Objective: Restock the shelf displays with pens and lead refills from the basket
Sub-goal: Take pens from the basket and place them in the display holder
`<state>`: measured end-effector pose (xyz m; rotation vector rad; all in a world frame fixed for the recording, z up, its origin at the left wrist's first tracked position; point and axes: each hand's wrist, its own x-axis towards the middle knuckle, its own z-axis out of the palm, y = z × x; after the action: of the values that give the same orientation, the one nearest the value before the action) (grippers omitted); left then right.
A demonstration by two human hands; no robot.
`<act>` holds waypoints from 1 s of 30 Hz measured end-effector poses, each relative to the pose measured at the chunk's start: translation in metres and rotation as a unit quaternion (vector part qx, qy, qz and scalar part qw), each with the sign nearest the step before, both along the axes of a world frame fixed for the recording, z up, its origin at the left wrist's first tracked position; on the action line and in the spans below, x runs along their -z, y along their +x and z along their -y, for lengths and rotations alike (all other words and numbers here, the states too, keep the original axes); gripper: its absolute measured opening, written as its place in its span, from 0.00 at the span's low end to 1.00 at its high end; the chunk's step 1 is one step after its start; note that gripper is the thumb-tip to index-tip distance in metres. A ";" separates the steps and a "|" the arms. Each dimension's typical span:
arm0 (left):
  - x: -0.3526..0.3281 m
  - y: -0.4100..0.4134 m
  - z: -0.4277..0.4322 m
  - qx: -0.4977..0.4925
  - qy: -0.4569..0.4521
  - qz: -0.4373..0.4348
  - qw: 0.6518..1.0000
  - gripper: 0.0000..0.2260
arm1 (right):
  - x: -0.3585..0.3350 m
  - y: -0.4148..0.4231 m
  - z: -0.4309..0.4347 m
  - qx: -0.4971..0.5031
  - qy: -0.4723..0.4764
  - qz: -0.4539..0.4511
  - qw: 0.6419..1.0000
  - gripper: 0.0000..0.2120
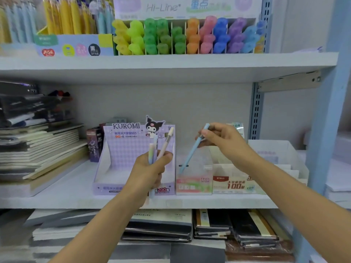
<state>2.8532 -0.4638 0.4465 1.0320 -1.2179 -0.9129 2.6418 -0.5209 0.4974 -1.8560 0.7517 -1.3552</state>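
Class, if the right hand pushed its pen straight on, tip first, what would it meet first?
Probably the clear plastic display box with the pink Fruit Soda label: the right hand slants its slim light blue pen down toward its top, though depth is unclear.

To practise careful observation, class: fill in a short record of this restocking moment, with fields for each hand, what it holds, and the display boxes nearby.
Left hand: grips a bundle of pastel pens, upright, in front of the Kuromi box
Right hand: pinches one blue pen, tip angled down toward the Fruit Soda box
Boxes: side by side on the middle shelf
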 end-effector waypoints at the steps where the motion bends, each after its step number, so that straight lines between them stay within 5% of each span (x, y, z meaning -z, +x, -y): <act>1: -0.002 -0.001 0.003 0.010 0.001 -0.012 1.000 0.11 | -0.007 -0.002 0.006 0.004 -0.003 0.031 1.000 0.07; 6: -0.005 -0.001 0.016 0.035 -0.022 -0.047 0.998 0.10 | -0.026 -0.001 0.034 0.088 -0.056 0.017 0.994 0.07; 14: -0.007 -0.002 0.026 0.044 -0.035 -0.003 0.998 0.12 | -0.010 0.035 0.060 0.158 -0.118 -0.167 0.966 0.03; 19: -0.007 0.002 0.033 0.059 -0.029 0.012 0.998 0.13 | -0.009 0.044 0.065 0.156 -0.143 -0.264 0.941 0.04; 30: -0.006 0.009 0.029 0.076 -0.028 -0.025 0.996 0.10 | -0.016 0.042 0.069 0.125 -0.102 -0.306 0.938 0.05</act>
<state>2.8622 -0.4932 0.4528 0.8752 -1.2852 -1.0106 2.6834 -0.5894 0.5135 -2.4583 1.2307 -1.0199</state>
